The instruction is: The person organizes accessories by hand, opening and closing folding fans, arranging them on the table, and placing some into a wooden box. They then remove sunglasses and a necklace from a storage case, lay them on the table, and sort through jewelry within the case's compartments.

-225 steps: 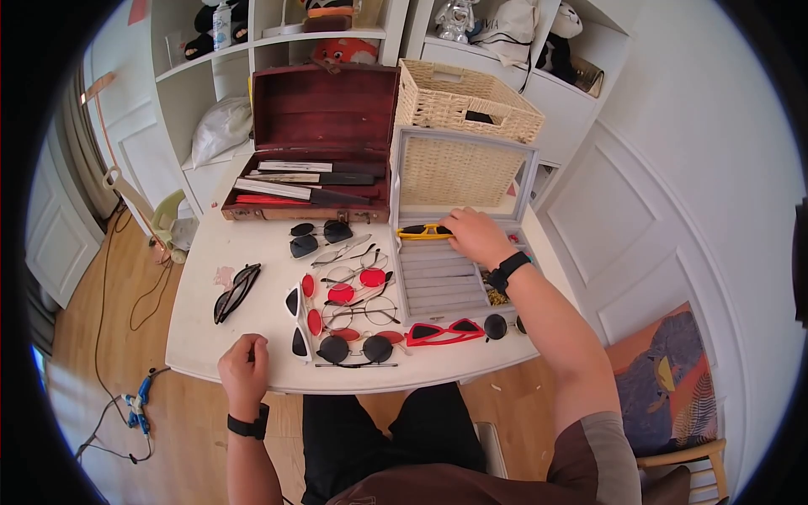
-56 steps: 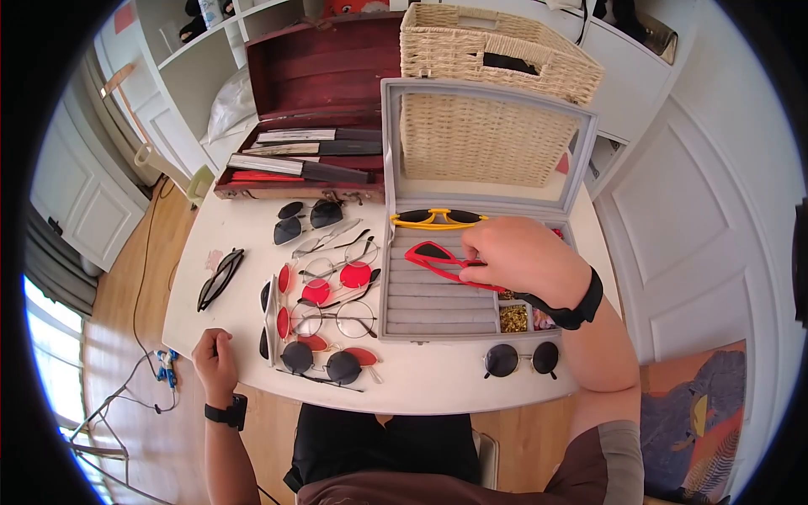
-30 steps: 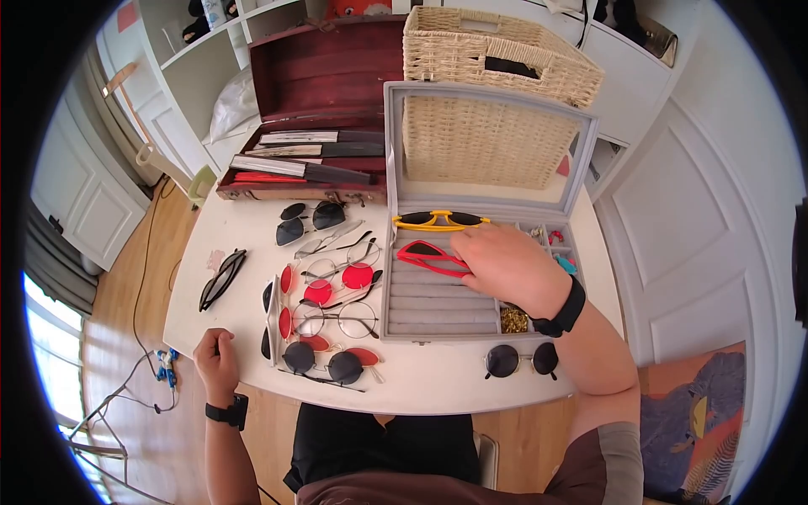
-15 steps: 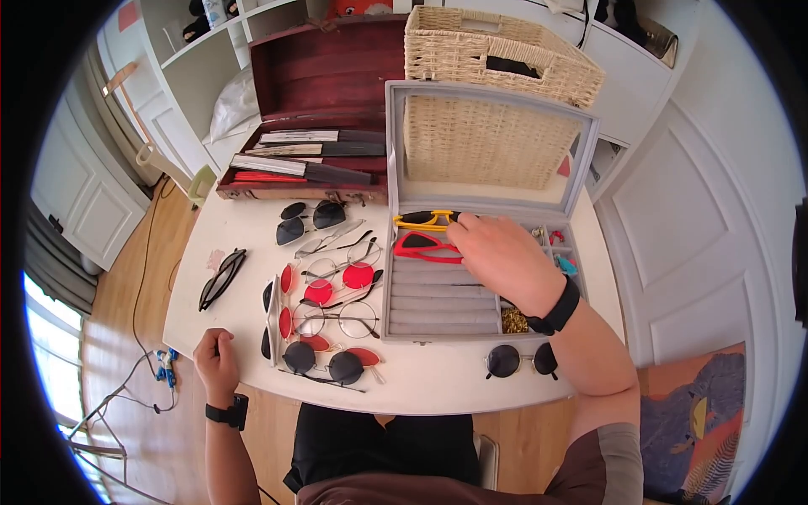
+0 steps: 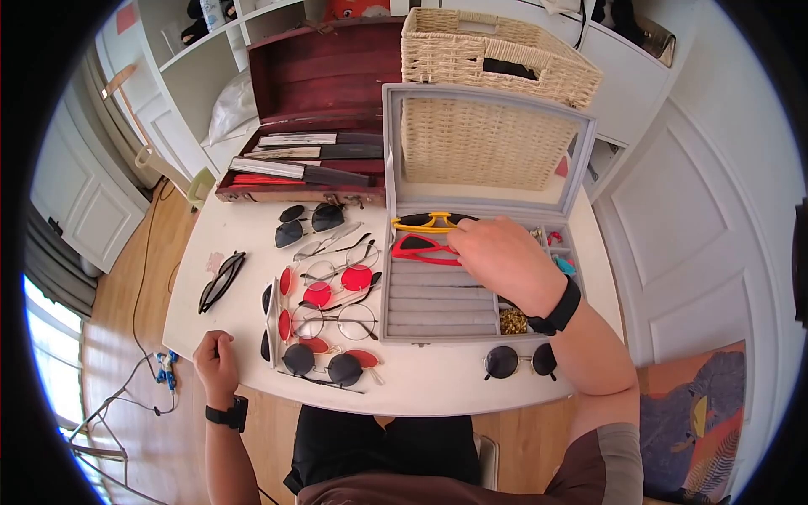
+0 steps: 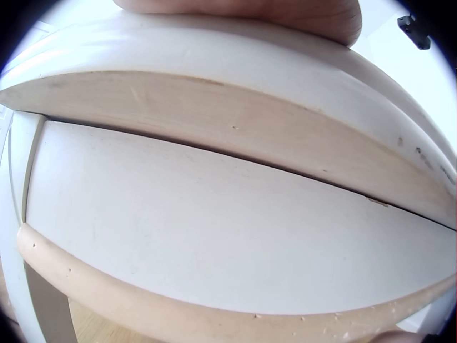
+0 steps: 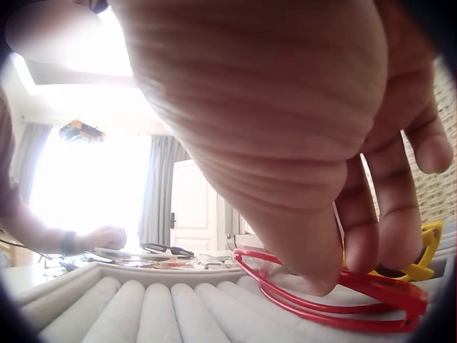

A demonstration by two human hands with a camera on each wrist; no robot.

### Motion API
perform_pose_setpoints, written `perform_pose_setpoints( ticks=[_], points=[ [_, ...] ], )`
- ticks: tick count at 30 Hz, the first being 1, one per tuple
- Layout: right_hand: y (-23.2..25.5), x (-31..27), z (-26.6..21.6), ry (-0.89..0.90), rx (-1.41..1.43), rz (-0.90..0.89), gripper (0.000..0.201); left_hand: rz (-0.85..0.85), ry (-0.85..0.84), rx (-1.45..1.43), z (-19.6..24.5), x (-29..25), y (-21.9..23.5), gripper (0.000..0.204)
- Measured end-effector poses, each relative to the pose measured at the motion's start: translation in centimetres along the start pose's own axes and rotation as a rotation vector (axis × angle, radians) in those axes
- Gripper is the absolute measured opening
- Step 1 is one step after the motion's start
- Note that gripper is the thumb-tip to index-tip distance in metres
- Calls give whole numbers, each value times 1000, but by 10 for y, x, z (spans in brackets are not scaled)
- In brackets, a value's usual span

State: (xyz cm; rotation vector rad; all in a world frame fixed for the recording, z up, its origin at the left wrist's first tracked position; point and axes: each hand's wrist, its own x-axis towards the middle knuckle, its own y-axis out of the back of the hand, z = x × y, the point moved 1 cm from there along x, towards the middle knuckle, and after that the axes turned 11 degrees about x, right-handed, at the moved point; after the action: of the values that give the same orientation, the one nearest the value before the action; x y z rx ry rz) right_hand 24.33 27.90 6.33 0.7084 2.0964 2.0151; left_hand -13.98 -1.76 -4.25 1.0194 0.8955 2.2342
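My right hand [image 5: 512, 263] is over the grey jewellery box [image 5: 385, 307], with thumb and fingertips pinching the red sunglasses [image 5: 414, 242]. In the right wrist view, my thumb is on the near side of the red frame [image 7: 343, 314] and my fingers are behind it. The red pair lies on the padded rolls, just in front of yellow sunglasses [image 5: 412, 223] in the back slot; my fingers cover the right ends of both. Loosely curled and holding nothing, my left hand [image 5: 216, 364] rests at the front edge of the white table [image 5: 438, 379].
Several sunglasses and glasses [image 5: 337, 320] lie left of the box. Black-framed glasses [image 5: 222, 282] sit farther left, round dark sunglasses [image 5: 503, 361] in front. Behind stand an open red-brown case [image 5: 328, 71] with folded fans and a wicker basket [image 5: 497, 46]. Trinkets [image 5: 513, 321] fill the box's right compartments.
My right hand let go of the yellow sunglasses at the back, picked up the red pair from the front of the table and moved it back beside them. My left hand has stayed at the edge.
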Motion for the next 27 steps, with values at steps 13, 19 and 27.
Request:
perform_pose_setpoints(
  ticks=[13,19,27],
  points=[
    [-6,5,1,-37,-30,41,5,12,-12,-14,0,-1,-1,21],
    [16,1,13,-155,124,36,9,18,6,0,2,0,-1,20],
    [9,-8,9,-33,197,-104,9,-7,-2,-3,-2,0,0,21]
  ],
)
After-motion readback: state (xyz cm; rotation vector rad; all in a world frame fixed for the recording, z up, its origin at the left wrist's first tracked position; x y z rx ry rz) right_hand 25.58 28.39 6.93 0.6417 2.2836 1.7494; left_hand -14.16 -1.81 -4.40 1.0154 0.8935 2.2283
